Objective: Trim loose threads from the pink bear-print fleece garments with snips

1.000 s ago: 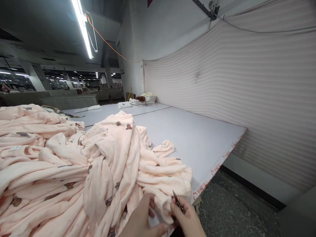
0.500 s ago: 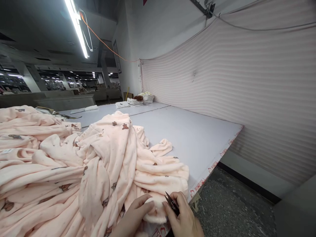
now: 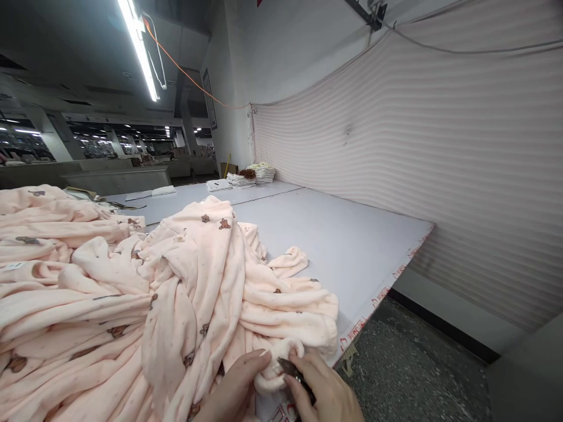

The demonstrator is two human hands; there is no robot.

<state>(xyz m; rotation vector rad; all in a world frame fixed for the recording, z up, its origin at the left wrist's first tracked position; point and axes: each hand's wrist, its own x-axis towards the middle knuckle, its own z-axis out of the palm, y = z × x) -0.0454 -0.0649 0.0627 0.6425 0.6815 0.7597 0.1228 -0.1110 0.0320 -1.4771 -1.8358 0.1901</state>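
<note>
Near the front edge of the table, my left hand [image 3: 241,384] pinches the rolled end of a pale pink fleece garment [image 3: 270,378], perhaps a cuff. My right hand [image 3: 328,390] is closed around small dark thread snips [image 3: 295,375], and its fingers also touch the far side of that fleece end. The snips' blades point up and left, against the fleece opening. Behind and left of my hands lies a big heap of the same pink fleece clothing [image 3: 193,293], printed with brown bears.
The pale table [image 3: 343,234] has red-printed tape along its right edge, with the speckled floor [image 3: 404,363] beyond. Folded white cloth stacks [image 3: 263,173] stand at the far end. A striped cloth sheet [image 3: 440,140] hangs along the wall to the right.
The snips have swung down and left, from upright beside the fleece end to against its opening. My right hand has tilted leftward with them. The fleece rim is now bent up and spread.
</note>
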